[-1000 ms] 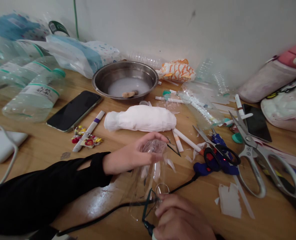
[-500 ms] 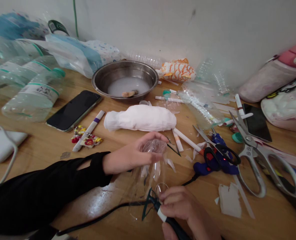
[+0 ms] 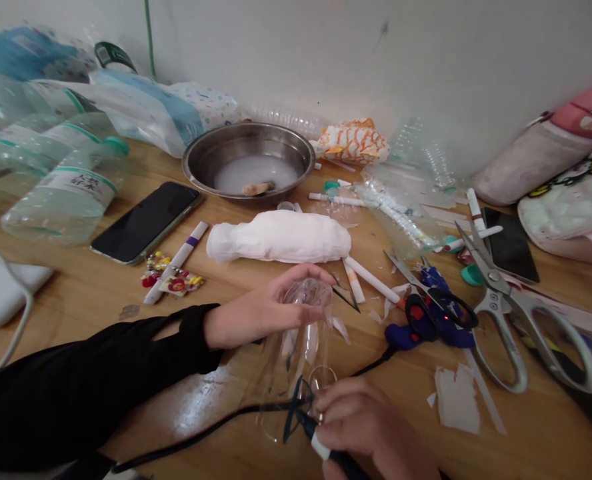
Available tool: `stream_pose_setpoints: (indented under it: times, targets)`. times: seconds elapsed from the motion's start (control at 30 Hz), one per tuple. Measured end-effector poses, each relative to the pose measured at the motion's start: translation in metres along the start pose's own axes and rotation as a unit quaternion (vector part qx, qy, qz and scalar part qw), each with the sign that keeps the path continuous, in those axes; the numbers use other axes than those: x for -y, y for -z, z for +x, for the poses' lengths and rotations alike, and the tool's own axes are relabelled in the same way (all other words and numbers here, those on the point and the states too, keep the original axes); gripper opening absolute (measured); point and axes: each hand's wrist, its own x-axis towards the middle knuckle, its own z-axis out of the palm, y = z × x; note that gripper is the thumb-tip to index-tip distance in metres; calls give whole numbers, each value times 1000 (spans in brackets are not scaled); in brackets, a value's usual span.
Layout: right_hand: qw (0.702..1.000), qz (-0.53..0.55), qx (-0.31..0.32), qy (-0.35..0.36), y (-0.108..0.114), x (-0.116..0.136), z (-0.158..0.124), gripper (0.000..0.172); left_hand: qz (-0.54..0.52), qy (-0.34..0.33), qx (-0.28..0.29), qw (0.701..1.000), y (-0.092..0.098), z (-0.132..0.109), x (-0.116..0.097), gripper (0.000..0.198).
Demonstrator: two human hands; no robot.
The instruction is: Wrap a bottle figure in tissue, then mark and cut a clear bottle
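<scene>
My left hand (image 3: 266, 307) is closed around the far end of a clear plastic bottle (image 3: 296, 350), which lies along the table toward me. A dark outline (image 3: 293, 412) shows on the near part of its wall. In my right hand (image 3: 363, 423) is a dark marker (image 3: 322, 445) with a white band, its tip close to that outline; whether it touches the plastic I cannot tell. Just beyond my left hand lies a white wrapped bottle-shaped form (image 3: 281, 237). A black cable (image 3: 201, 427) runs behind the clear plastic.
A metal bowl (image 3: 191, 170) holds cloudy liquid and a brush. Black-handled scissors (image 3: 431, 293) and large grey scissors (image 3: 496, 280) lie right, by a blue glue gun (image 3: 401, 335). A phone (image 3: 146, 223), empty bottles (image 3: 66, 190) and a beaded marker (image 3: 179, 263) are left.
The marker tip has shifted slightly down, with my right hand moving a little down and left. My left hand and the bottle stay nearly still.
</scene>
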Motion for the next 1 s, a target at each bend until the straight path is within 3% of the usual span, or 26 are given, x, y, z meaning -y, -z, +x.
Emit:
stream_pose_setpoints:
  times: [0.1,0.17,0.2,0.23,0.27,0.33,0.43,0.5,0.63,0.7,0.87,1.0]
  targets:
    - [1000,-16,-16,-6,7,-1,11,14,5,-5,1,1000,0,-1,0,42]
    - [997,-2,62,43,11,-2,12,6,6,-6,2,1000,0,-1,0,41]
    - [991,8,118,63,11,-3,10,10,6,-7,2,1000,0,0,0,41]
    - [990,26,115,75,11,-3,7,10,5,-8,1,1000,0,0,1,41]
    - [999,14,51,13,10,-4,4,7,3,-10,1,1000,0,1,1,41]
    - [997,50,48,-35,9,-5,0,14,-8,-10,-9,1000,0,2,4,43]
    - [983,123,128,-41,18,-7,3,18,-95,-21,-23,995,0,3,10,43]
    - [975,164,144,-52,29,-9,8,13,-206,-45,-9,978,1,3,14,39]
    - [956,208,-37,-204,40,-12,12,19,-322,-79,47,942,2,2,15,43]
    - [943,200,-93,-248,36,-11,12,20,-353,-84,84,928,3,2,15,45]
    - [899,239,-167,-327,20,0,17,17,-414,-93,138,895,7,4,16,45]
    - [899,244,-160,-326,18,2,19,20,-415,-91,144,894,6,5,16,42]
